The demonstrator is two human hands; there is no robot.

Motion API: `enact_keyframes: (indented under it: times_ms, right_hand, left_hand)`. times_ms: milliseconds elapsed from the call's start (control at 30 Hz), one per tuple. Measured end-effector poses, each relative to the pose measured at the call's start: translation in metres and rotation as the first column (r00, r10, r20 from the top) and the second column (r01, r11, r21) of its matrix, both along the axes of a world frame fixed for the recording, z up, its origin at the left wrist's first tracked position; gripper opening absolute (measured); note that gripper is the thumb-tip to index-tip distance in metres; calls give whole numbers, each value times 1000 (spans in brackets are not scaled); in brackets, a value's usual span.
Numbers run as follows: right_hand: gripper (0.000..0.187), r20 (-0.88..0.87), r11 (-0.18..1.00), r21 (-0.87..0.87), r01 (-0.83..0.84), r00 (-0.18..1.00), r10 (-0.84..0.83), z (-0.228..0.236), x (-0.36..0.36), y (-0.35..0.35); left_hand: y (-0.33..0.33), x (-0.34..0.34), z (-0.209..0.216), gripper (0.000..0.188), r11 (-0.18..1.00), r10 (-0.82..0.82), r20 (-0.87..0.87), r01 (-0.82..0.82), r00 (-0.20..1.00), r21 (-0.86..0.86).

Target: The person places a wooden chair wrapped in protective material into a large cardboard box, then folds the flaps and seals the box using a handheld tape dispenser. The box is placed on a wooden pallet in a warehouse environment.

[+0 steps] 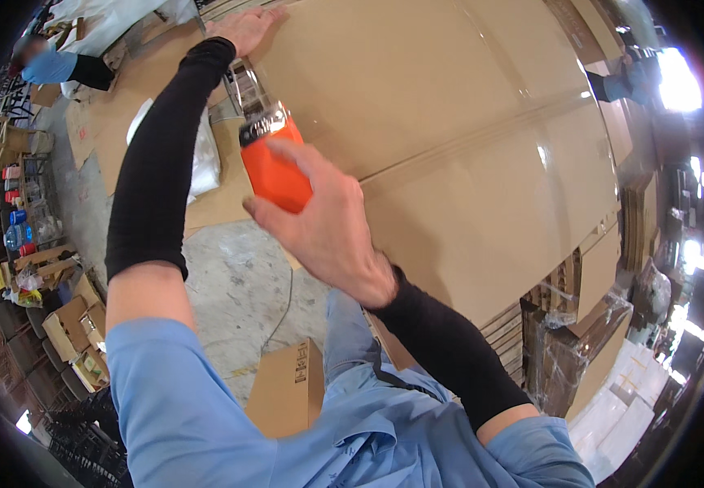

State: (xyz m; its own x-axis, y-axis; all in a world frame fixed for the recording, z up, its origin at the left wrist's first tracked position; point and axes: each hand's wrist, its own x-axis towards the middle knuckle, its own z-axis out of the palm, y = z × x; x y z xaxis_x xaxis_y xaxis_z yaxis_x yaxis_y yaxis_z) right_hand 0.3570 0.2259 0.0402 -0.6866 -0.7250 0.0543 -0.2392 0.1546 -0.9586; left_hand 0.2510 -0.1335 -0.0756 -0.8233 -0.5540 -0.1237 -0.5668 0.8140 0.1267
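Note:
My left hand [248, 29] reaches far forward, fingers stretched out and lying on the far left edge of a large brown cardboard sheet [433, 81]. My right hand [327, 215] is closed round an orange hand tool [275, 175] with a shiny black and silver head; its exact kind I cannot make out. The tool is over the sheet's left edge, its head toward my left hand. Clear tape strips and a long seam run across the cardboard. Slatted layers show beneath its near right edge.
A closed cardboard box [283, 390] stands on the concrete floor [230, 276] by my legs. Plastic-wrapped cartons [576, 342] are at the right. Open boxes [71, 329] and a blue bottle [18, 232] sit at the left. One person [63, 65] is far left; another's arm [612, 85] shows far right.

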Motion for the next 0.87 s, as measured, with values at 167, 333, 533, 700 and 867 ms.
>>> enact_keyframes:
  times_ms: [167, 333, 533, 700, 867]
  right_hand:
    - [54, 72, 998, 50, -40, 997, 36, 14, 43, 81]
    - [53, 58, 996, 89, -24, 998, 19, 18, 75, 158]
    - [50, -26, 980, 187, -71, 997, 77, 26, 105, 245]
    - [50, -43, 965, 241, -103, 992, 117, 26, 129, 310]
    - [48, 26, 961, 258, -103, 995, 99, 20, 157, 361]
  left_hand:
    - [-33, 17, -3, 91, 1000, -15, -13, 15, 1000, 0]
    - [38, 12, 50, 59, 991, -94, -87, 102, 992, 84]
    - [35, 13, 49, 61, 991, -134, -3, 134, 991, -23]
    - [31, 5, 53, 62, 981, -158, 57, 164, 986, -108]
    - [32, -5, 54, 64, 965, -179, 106, 196, 978, -172]
